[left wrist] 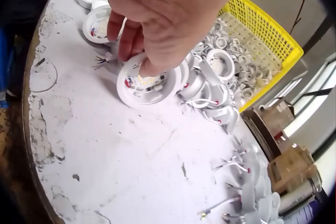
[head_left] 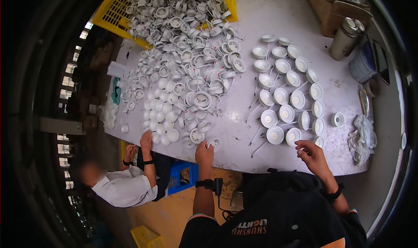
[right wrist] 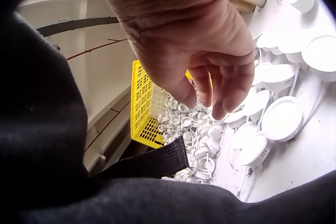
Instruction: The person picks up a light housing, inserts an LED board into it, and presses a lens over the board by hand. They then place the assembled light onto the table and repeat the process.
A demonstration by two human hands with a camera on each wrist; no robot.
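My left hand [head_left: 203,155] is at the front of the table and pinches the rim of a white round LED downlight [left wrist: 157,97], its thumb inside the open face. Inside that downlight show small yellow chips and a bit of red wire. Beside it lies another open downlight [left wrist: 97,26]. My right hand [head_left: 312,157] hovers at the near end of the rows of downlights [head_left: 286,113], holding nothing, its fingers loosely bent. Those in the rows have white cups, and their cables trail to the left. The right wrist view shows the empty fingers [right wrist: 231,90] near the rows.
A large heap of downlights [head_left: 174,65] spills from a yellow crate [head_left: 111,13]. Small white domed covers [head_left: 160,106] lie left of the heap, by another person's hand [head_left: 146,141]. At right stand a metal flask [head_left: 344,39], a single white ring [head_left: 337,119] and crumpled plastic bags [head_left: 362,139].
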